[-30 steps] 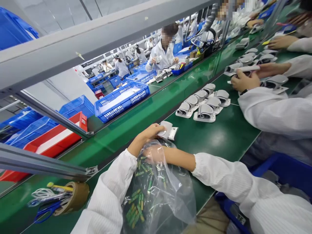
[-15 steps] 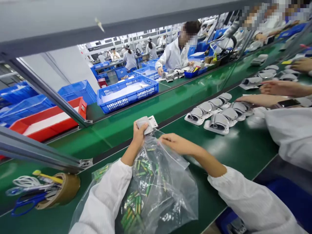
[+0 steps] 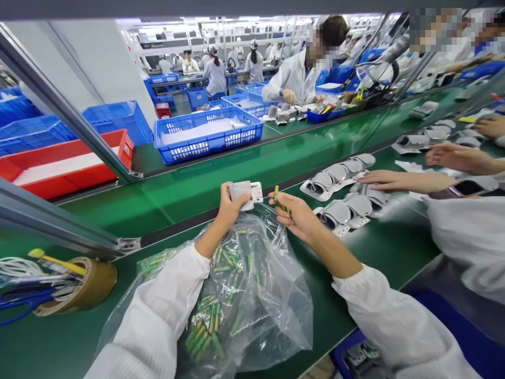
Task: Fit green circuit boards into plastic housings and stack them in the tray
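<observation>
My left hand (image 3: 228,209) is closed around a grey-and-white wrist blood pressure monitor (image 3: 240,190), its white end pointing right. Just to the right, my right hand (image 3: 300,217) has its fingers closed on green-and-gold batteries (image 3: 276,192); one stands up between thumb and fingertip, and more green shows under the fingers. Both hands are above the mouth of a clear plastic bag (image 3: 282,300). Inside the bag lie several loose green batteries (image 3: 205,337). The monitor and the batteries in my right hand are apart.
Rows of similar monitors (image 3: 339,210) stand on the green bench at right, where a co-worker's hand (image 3: 406,180) touches them. A tape roll (image 3: 94,284) holding pens and scissors sits at left. Blue (image 3: 209,147) and red (image 3: 122,145) trays stand beyond the green belt, beside a metal post (image 3: 79,110).
My right hand has come up from the bag's mouth and now shows batteries in its fingers. My left hand still holds the monitor, turned more level. The camera view has tilted.
</observation>
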Available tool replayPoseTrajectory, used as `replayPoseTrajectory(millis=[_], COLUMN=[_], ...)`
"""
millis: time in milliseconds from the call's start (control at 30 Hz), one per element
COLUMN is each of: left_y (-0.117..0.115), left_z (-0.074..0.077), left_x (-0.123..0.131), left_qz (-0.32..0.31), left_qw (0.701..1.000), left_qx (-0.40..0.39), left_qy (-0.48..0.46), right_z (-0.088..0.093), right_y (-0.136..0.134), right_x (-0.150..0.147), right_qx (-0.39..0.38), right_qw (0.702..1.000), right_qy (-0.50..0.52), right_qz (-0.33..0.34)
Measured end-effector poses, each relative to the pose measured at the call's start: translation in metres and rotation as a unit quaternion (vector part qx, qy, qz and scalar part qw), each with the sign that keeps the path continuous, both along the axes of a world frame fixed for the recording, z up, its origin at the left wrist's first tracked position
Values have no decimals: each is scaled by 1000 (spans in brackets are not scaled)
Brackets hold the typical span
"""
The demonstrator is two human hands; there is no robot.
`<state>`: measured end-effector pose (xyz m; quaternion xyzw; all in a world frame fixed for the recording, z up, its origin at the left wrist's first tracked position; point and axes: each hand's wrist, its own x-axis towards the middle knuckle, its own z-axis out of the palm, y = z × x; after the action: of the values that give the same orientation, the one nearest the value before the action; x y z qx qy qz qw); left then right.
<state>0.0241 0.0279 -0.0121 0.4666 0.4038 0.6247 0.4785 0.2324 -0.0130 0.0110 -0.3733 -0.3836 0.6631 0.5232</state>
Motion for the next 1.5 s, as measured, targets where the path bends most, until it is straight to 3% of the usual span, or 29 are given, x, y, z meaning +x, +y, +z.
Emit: replayPoseTrajectory(millis=[200,400,533,1200,1500], left_y=[-4,-8,-10,-10,-9], left_z=[-3,-10,-11,-13,-20], left_x=[5,12,15,15,20], left_qz=[-39,-51,-54,-61,6], left_qw=[996,993,993,989,992], left_qx=[8,11,13,19,33], left_qy=[78,104,108,131,121], right_z=[-11,-20,-24,-24,-32], right_y=[-6,-3,-2,0,13], right_x=[-9,-9,-7,-2,1], right_qx=[106,288,368,398,423], right_qw=[971,846,783,753,699], right_qy=[-187,-415,-473,-495,-567], right_qz=[-109,-170,-168,-171,-109])
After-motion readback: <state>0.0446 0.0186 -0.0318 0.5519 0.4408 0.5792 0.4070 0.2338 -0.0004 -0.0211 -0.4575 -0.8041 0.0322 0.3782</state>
